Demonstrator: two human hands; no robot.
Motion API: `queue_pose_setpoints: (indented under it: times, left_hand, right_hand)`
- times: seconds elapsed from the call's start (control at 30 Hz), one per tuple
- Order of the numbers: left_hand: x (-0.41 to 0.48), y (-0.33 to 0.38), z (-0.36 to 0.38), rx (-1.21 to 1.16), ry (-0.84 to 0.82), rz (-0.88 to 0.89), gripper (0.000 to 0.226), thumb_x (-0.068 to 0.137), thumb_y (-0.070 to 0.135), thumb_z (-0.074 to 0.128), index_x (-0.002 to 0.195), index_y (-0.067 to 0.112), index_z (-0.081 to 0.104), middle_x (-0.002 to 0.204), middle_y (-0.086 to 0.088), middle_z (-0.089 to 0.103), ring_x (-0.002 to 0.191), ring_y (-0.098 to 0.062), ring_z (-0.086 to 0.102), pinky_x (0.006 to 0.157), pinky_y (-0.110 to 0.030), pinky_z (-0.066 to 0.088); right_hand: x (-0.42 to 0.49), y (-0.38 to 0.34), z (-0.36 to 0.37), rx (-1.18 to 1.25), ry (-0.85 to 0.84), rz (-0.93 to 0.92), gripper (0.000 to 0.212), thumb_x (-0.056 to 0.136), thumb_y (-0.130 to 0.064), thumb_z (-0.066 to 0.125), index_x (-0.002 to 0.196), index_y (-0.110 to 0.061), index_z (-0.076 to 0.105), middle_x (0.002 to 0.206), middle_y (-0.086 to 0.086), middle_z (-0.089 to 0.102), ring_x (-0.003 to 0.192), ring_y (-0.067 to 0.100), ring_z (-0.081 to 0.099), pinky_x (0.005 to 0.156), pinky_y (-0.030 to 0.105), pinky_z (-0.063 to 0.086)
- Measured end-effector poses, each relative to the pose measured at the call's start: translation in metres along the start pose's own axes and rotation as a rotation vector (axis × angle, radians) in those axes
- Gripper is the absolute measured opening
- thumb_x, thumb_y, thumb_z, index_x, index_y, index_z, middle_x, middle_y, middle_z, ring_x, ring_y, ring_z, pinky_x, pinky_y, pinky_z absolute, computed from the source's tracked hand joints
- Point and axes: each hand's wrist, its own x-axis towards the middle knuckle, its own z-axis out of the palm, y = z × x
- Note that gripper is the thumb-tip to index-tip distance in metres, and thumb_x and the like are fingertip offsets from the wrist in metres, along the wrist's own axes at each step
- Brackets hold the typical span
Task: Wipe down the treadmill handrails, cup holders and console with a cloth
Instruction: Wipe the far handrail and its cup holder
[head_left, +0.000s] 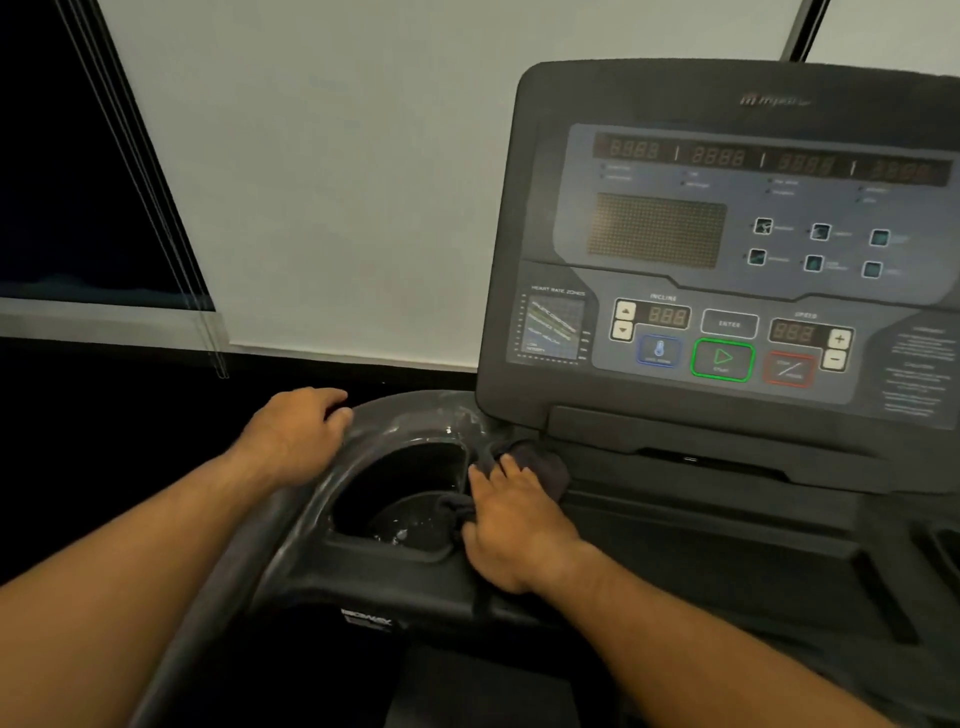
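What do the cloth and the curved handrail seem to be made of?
The cloth: dark soft fabric, perhaps microfibre; it bunches in folds under the right hand. The handrail: probably hard moulded plastic, dark grey, glossy; light streaks reflect on it.

Place: a gym or exercise room; whether in a home or a club cannot be told.
Machine: a treadmill console (727, 234) with rows of unlit digit displays and a dot-matrix panel.
Controls: readouts labelled INCLINE and SPEED, a green start button (722, 359), a red stop button (789, 370).
Chart: a heart rate zones chart (553, 327) at the console's left edge.
Frame: a curved dark handrail (291, 525) round a cup holder (405, 493).
Backdrop: a pale roller blind (337, 182) beside a dark window (67, 182).
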Motion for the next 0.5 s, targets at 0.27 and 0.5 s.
queue_pose_setpoints:
  times: [0.27,0.5]
  left_hand:
    - [0.031,-0.019,0.025,0.000,-0.161,-0.031,0.044,0.102,0.039,0.043,0.136,0.013,0.052,0.132,-0.010,0.059,0.119,-0.027,0.055,0.098,-0.038,0.043]
    - [0.047,-0.039,0.036,0.046,-0.230,-0.063,0.048,0.101,0.049,0.032,0.119,0.015,0.061,0.119,-0.011,0.064,0.106,-0.027,0.059,0.089,-0.037,0.046]
  right_hand:
    - [0.064,-0.005,-0.004,0.068,0.009,0.093,0.069,0.095,-0.040,0.026,0.154,-0.010,0.005,0.159,0.016,0.014,0.147,0.026,0.010,0.119,0.036,0.002]
    - [0.129,-0.004,-0.010,0.219,0.034,0.120,0.066,0.098,-0.040,0.027,0.154,-0.018,0.000,0.162,-0.001,-0.002,0.148,0.019,-0.008,0.120,0.042,0.005]
